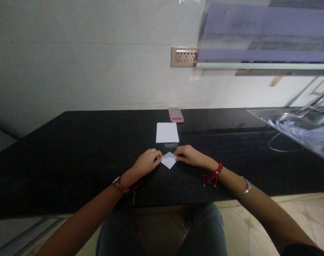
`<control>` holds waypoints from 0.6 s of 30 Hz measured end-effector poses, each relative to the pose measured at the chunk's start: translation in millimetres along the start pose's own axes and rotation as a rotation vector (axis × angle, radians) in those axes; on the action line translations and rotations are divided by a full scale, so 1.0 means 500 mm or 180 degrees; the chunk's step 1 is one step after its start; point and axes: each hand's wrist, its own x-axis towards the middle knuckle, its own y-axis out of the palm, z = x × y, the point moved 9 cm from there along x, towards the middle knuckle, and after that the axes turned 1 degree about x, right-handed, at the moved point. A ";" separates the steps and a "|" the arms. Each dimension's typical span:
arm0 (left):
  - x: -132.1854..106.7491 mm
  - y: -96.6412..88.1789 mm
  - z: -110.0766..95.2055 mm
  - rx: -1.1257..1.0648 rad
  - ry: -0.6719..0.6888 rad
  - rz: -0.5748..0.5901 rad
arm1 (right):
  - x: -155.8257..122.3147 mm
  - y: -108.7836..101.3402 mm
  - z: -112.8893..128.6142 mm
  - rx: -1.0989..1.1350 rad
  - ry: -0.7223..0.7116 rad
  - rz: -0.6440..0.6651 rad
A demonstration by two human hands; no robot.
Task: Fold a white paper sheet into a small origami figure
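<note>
A small folded sheet of white paper (169,160) lies on the black countertop, turned so that it looks like a diamond. My left hand (148,160) pinches its left corner. At the opposite corner, the fingers of my right hand (188,155) close on the paper. Just beyond it sits a neat stack of white square paper (167,132). The fingertips at both corners are partly hidden, and the fine creases are too small to make out.
The black countertop (98,149) runs along a tiled wall with a socket panel (184,56). Behind the stack lies a pink packet (176,115), its face blurred. At the right is a metal sink (281,117) holding crumpled clear plastic (308,137).
</note>
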 end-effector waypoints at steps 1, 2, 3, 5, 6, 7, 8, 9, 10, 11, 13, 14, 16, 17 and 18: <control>-0.001 -0.001 -0.003 0.0072 0.0054 0.0001 | -0.002 0.001 0.006 -0.0069 -0.0113 0.0023; -0.003 -0.001 -0.007 0.0166 0.0123 0.0001 | -0.004 0.002 0.012 -0.0127 -0.0219 0.0041; -0.004 -0.003 -0.012 0.0280 0.0196 -0.0002 | -0.007 0.002 0.017 -0.0191 -0.0312 0.0051; -0.007 -0.004 -0.021 0.0528 0.0329 0.0007 | -0.012 0.004 0.024 -0.0397 -0.0440 0.0063; -0.008 -0.004 -0.024 0.0652 0.0388 0.0021 | -0.015 0.006 0.027 -0.0546 -0.0485 0.0077; -0.009 -0.003 -0.028 0.0771 0.0454 0.0041 | -0.017 0.008 0.029 -0.0715 -0.0525 0.0092; -0.010 -0.002 -0.032 0.0888 0.0529 0.0063 | -0.019 0.010 0.032 -0.0898 -0.0567 0.0103; -0.011 -0.001 -0.036 0.1004 0.0611 0.0084 | -0.020 0.013 0.035 -0.1082 -0.0618 0.0107; -0.013 0.001 -0.039 0.1119 0.0688 0.0098 | -0.021 0.016 0.040 -0.1262 -0.0684 0.0109; -0.015 0.002 -0.042 0.1234 0.0757 0.0109 | -0.022 0.018 0.045 -0.1436 -0.0758 0.0104; -0.017 0.004 -0.046 0.1452 0.0855 0.0123 | -0.023 0.023 0.055 -0.1754 -0.0912 0.0077; -0.018 0.005 -0.048 0.1552 0.0895 0.0117 | -0.024 0.025 0.060 -0.1884 -0.0978 0.0066; -0.021 0.006 -0.053 0.1712 0.0998 0.0076 | -0.026 0.029 0.068 -0.2074 -0.1080 0.0051; -0.022 0.007 -0.057 0.1766 0.1054 0.0046 | -0.027 0.030 0.072 -0.2135 -0.1111 0.0053; -0.024 0.008 -0.061 0.1802 0.1102 0.0020 | -0.027 0.031 0.075 -0.2171 -0.1131 0.0068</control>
